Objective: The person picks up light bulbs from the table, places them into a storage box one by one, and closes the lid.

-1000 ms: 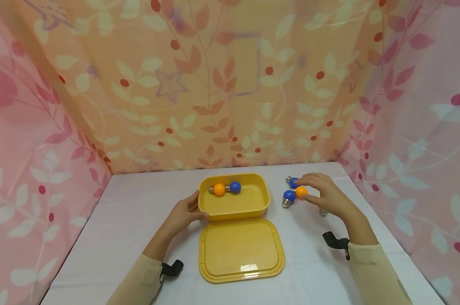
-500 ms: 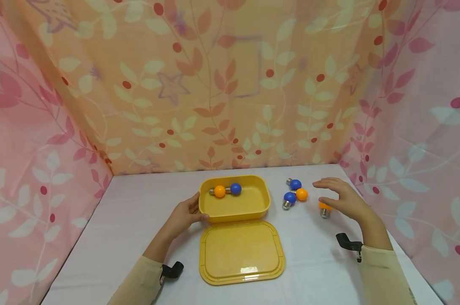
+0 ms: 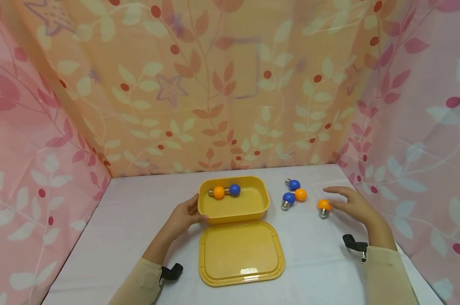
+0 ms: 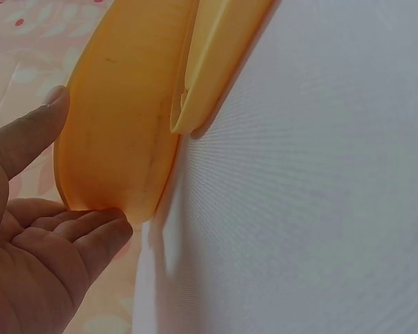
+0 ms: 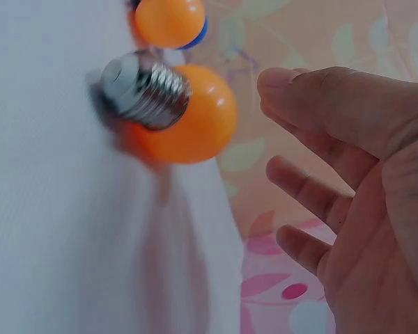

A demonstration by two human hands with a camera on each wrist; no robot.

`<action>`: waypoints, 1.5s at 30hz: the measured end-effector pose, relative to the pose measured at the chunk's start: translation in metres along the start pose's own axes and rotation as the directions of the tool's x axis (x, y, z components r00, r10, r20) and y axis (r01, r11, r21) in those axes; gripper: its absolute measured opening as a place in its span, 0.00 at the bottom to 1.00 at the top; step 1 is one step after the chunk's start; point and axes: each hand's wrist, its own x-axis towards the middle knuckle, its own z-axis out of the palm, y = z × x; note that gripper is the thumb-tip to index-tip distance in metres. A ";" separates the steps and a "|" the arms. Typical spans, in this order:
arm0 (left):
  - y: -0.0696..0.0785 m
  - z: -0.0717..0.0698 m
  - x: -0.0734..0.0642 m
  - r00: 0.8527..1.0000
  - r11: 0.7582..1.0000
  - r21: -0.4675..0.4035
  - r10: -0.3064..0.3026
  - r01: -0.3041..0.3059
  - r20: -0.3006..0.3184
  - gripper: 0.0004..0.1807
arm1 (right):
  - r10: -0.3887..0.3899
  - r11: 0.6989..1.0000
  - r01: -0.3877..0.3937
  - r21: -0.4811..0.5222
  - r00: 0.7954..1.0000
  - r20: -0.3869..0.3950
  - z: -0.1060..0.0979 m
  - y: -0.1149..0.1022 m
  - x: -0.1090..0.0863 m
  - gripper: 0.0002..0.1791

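My left hand [image 3: 183,214] holds the left end of a shallow yellow plastic box [image 3: 258,206], thumb at the near corner and fingers at the far one. The left wrist view shows the thumb and fingertips against the box's wall [image 4: 118,125]. Inside the box lie an orange light bulb [image 3: 219,192] and a blue light bulb [image 3: 234,189]. Over on the right, my right hand [image 3: 357,207] hovers with spread fingers and holds nothing. Just beside its thumb is another orange light bulb [image 3: 323,205], its metal screw base toward me; in the right wrist view this bulb [image 5: 202,118] appears apart from the fingers.
Two blue bulbs [image 3: 289,198] and an orange bulb [image 3: 300,194] lie clustered right of the box. A yellow lid [image 3: 241,254] lies flat in front of the box. White cloth covers the table [image 3: 138,203]; patterned curtains [image 3: 214,106] enclose its back and sides.
My right hand has moved right, away from the bulb cluster, to beside the single orange bulb, which has come into fuller view. The left hand stays at the box.
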 end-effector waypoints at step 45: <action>0.001 -0.001 0.002 1.000 1.000 0.008 -0.008 0.008 0.006 0.58 | 0.075 0.997 -0.075 0.003 0.997 -0.023 0.014 0.005 0.008 0.27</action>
